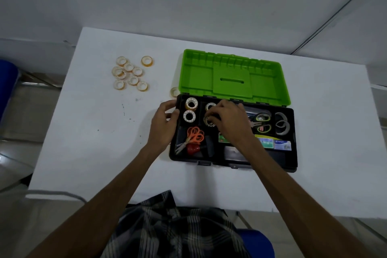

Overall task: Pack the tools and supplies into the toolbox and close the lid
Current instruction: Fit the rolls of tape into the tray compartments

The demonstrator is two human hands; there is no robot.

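Right hand [227, 119] fingers pinch a tape roll [209, 121] in the toolbox [293, 153], left hand [165, 125] relaxed open at its rim; rolls probably light, rigid, best gripped across the ring.

One toolbox [232, 130] with one green lid [232, 77]. Tape rolls: nine in a loose group [130, 73] on the bench [83, 142], one [174, 91] beside the toolbox, four small ones [191, 103] visible inside. Two pairs of scissors: orange-handled [193, 135] and green-handled [260, 123]. Two hands [165, 128].
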